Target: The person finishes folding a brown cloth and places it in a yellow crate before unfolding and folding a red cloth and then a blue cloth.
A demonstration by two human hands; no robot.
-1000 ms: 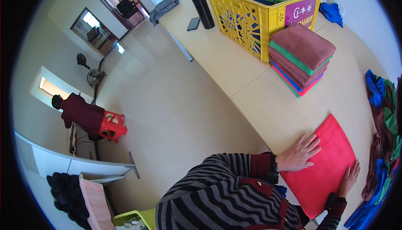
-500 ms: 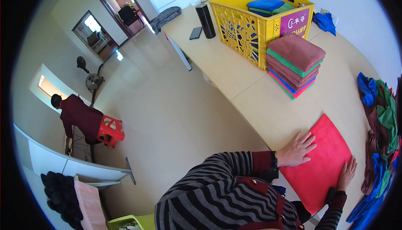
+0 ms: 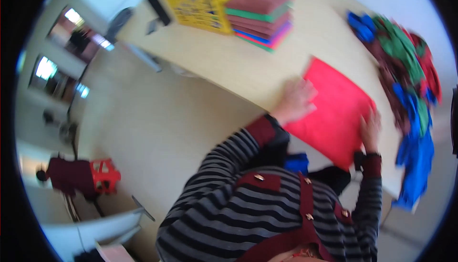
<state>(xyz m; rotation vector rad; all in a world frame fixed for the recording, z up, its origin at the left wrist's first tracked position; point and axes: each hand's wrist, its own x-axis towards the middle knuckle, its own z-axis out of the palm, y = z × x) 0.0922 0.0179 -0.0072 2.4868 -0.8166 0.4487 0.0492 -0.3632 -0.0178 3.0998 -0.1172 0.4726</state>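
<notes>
While the red cloth point(image 3: 336, 111) lies flat on the pale table point(image 3: 229, 61), both hands press it from opposite edges, which holds it smooth. Left hand point(image 3: 296, 100) rests palm-down on its near-left edge, fingers spread, gripping nothing. Right hand point(image 3: 370, 128) lies on its right corner; motion blur hides the finger state. Beyond the cloth sits 1 folded stack point(image 3: 260, 16); right of it, a loose heap point(image 3: 405, 71).

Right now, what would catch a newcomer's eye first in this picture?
The bright red cloth lying flat on the pale table, with the left hand pressed on its left edge and the right hand on its right. Behind it stands a stack of folded cloths beside a yellow crate; a loose heap of coloured cloths lies to the right.
</notes>
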